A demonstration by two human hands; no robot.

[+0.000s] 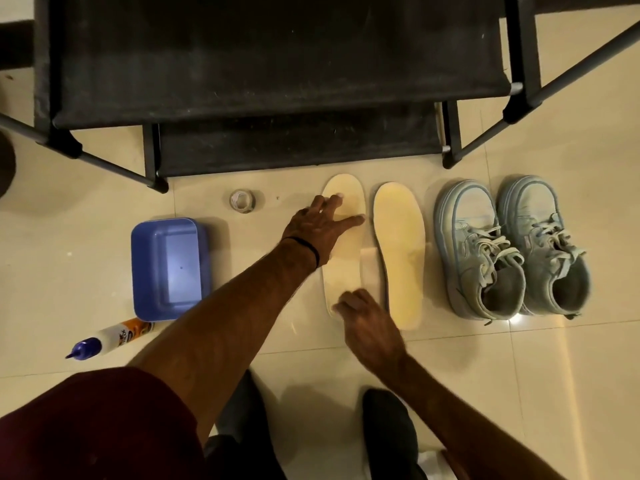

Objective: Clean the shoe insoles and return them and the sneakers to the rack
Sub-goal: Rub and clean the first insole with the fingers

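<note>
Two pale yellow insoles lie side by side on the tiled floor in front of the black shoe rack [277, 64]. My left hand [320, 226] rests on the toe end of the left insole [341, 278], fingers spread. My right hand [367, 323] is blurred, with fingers curled over that insole's heel end; its grip is unclear. The right insole [400, 254] lies untouched. Right of it stand a pair of light blue sneakers, the left one [478, 251] and the right one [543, 244], toes toward the rack. A small white strip [369, 259] shows between the insoles.
A blue plastic tub [166, 268] sits on the floor to the left. A roll of clear tape [242, 201] lies near the rack's foot. A white bottle with a blue nozzle [110, 337] lies on its side at the lower left. My dark-clad legs are below.
</note>
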